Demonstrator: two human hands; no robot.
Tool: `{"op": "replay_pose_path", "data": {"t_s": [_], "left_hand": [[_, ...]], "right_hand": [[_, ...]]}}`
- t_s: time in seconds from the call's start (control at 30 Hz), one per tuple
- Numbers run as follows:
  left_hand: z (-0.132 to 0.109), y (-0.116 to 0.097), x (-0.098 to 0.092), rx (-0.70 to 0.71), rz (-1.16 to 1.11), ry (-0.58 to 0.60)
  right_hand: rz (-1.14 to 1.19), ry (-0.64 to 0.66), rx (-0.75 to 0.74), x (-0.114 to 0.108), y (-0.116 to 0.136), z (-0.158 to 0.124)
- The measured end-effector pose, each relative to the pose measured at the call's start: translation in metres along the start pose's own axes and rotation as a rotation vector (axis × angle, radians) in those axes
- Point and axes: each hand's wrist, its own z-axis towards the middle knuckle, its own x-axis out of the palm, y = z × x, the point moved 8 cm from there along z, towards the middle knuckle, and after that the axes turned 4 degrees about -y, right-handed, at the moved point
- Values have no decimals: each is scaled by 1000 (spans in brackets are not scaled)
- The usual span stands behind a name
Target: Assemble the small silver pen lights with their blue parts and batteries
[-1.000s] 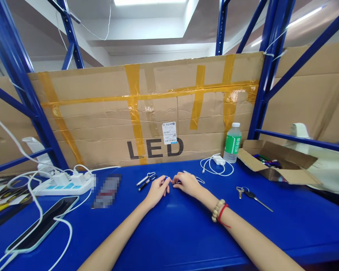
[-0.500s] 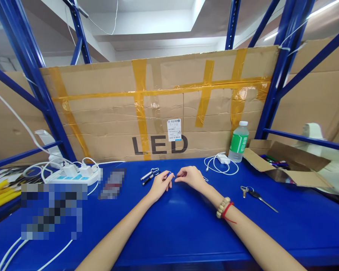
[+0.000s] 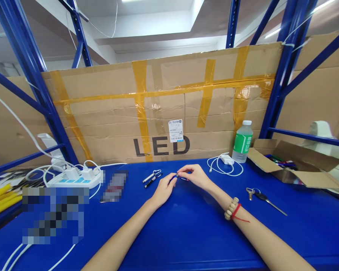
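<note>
My left hand (image 3: 164, 189) is closed in a pinch near the middle of the blue table (image 3: 183, 237). My right hand (image 3: 197, 176) reaches in from the right, its thumb and forefinger pinched against my left fingertips. Between the two sets of fingertips is a small dark piece (image 3: 177, 175), too small to name and partly covered by the fingers. Under the right fingers a little silver-and-dark item (image 3: 183, 179) shows in part. Left of my left hand lie a silver tube (image 3: 149, 178) and a black tube (image 3: 150, 183), with clip rings at their far ends.
A white charger with its cable (image 3: 227, 160) and a water bottle (image 3: 242, 143) stand behind, to the right. Keys (image 3: 261, 195) lie before an open cardboard box (image 3: 305, 177) of pens. On the left are a power strip (image 3: 76, 180) and a pixelated flat object (image 3: 115, 187).
My right hand has closed the gap to the left hand, and the fingertips now meet at the small piece. The view has shifted slightly.
</note>
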Motion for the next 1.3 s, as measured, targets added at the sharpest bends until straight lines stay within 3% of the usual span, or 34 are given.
{"op": "replay_pose_path", "data": {"t_s": [0.37,1.03,1.3], "left_hand": [[-7,-10,5,76,63,75],[-13,-9,11,162,302,109],[-11,-9,8,144,306,92]], "right_hand": [[-1,223,277,5,-23,-5],[-53,275,340,11,-31,-16],[-16,258,437,12,-30,-22]]}}
